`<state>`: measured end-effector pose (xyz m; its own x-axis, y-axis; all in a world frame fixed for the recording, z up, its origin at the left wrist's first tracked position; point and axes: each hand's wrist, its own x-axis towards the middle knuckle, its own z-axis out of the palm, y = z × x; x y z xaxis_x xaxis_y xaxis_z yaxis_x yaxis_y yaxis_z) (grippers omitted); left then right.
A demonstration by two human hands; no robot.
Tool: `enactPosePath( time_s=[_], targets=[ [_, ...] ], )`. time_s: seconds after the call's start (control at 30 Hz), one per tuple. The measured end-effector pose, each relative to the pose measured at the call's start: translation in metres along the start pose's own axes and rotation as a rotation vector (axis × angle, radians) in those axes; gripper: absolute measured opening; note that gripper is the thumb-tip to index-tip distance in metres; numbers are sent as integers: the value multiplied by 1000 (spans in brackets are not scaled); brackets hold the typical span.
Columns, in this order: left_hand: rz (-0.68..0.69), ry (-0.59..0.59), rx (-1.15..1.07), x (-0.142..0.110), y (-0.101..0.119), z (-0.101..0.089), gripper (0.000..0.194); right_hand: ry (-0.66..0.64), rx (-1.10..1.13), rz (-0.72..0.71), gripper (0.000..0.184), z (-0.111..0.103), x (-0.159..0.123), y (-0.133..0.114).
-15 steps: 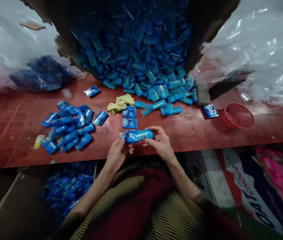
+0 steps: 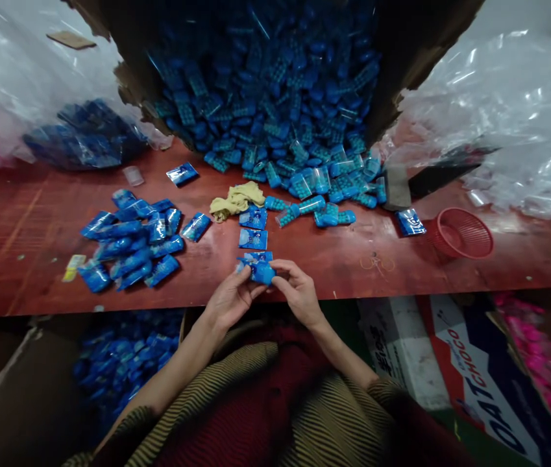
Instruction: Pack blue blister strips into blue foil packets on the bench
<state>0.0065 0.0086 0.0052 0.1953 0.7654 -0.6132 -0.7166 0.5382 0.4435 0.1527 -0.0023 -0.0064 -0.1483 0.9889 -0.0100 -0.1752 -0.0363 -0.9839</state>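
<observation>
My left hand [image 2: 230, 299] and my right hand [image 2: 297, 292] meet at the near edge of the red table [image 2: 22, 259], both pinched on one small blue packet [image 2: 259, 269] held between them. Two flat blue labels [image 2: 252, 239] lie just beyond the packet. Left of my hands sits a pile of finished blue packets [image 2: 132, 240]. Farther back, a big heap of blue tubes in clear wrap [image 2: 280, 104] spills out of a torn cardboard box onto the table.
A yellowish cloth [image 2: 236, 198] lies mid-table. A small red basket [image 2: 461, 232] stands at the right, with clear plastic bags [image 2: 509, 117] behind it. Below the table edge are a box of blue packets [image 2: 124, 363] at left and printed cartons [image 2: 479, 383] at right.
The blue packet was held stretched out lengthwise between my hands; now my hands have closed in together and it appears short and bunched between my fingertips.
</observation>
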Motion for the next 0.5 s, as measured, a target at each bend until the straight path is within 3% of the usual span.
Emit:
enactPosePath(
  time_s=[0.13, 0.3, 0.37, 0.5],
  targets=[
    [-60, -117, 50, -1, 8, 1, 16, -79, 150, 104, 50, -4, 6, 0],
    [-112, -220, 191, 1, 21, 1, 30, -138, -96, 21, 85, -13, 10, -3],
    [-136, -257, 222, 1, 24, 2, 33, -201, -121, -5, 88, -15, 10, -6],
    [-155, -333, 240, 0, 22, 2, 34, -369, 76, 66, 83, -15, 12, -7]
  ],
)
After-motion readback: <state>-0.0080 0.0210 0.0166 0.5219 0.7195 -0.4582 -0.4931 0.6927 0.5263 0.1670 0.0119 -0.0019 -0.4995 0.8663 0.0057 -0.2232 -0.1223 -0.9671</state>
